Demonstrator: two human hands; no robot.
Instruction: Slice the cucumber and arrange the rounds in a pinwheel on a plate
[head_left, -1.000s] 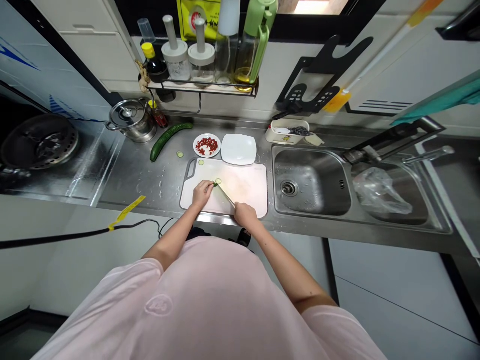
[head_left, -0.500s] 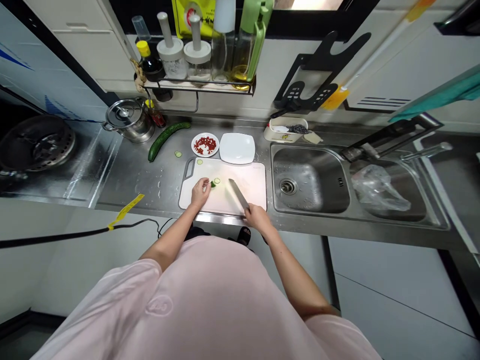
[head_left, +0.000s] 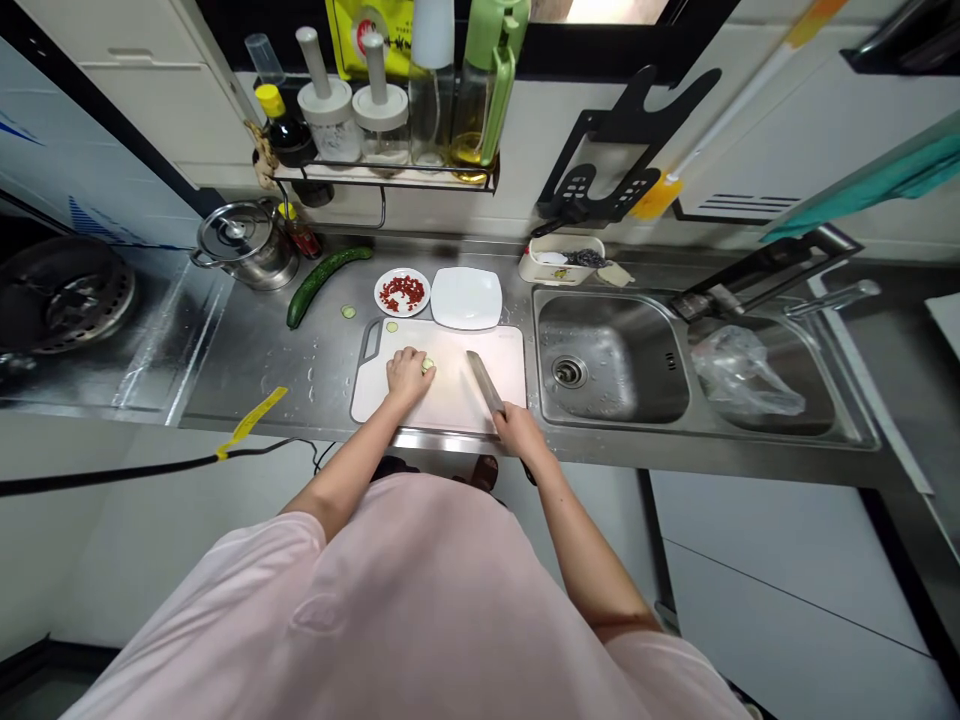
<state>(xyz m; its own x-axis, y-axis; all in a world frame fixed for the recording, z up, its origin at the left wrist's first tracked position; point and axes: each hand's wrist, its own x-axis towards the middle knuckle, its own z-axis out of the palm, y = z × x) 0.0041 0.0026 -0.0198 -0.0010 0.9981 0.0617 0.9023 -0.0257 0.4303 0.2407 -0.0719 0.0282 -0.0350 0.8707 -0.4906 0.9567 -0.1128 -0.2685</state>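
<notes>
My right hand [head_left: 520, 432] grips a kitchen knife [head_left: 485, 382] by its handle, the blade slanting up and left just above or on the right part of the white cutting board [head_left: 502, 345]. On the board's left half, my left hand [head_left: 409, 375] has its fingers curled over a small piece of cucumber [head_left: 427, 365], mostly hidden, with pale green flesh showing at the fingertips. One cucumber slice [head_left: 392, 327] lies at the board's upper left corner. Another thin slice [head_left: 348, 312] rests on the steel counter, near a whole cucumber [head_left: 327, 280].
Behind the board stand a small plate of chopped red pieces [head_left: 382, 279] and a white square plate [head_left: 466, 298]. To the right is a sink [head_left: 622, 375]; at left, a lidded pot [head_left: 244, 245] and a wok [head_left: 64, 290]. A rack [head_left: 390, 178] holds bottles and jars above.
My left hand has turned palm down and closed over the cucumber pieces. The knife has moved slightly right relative to the board. The whole view has shifted a little.
</notes>
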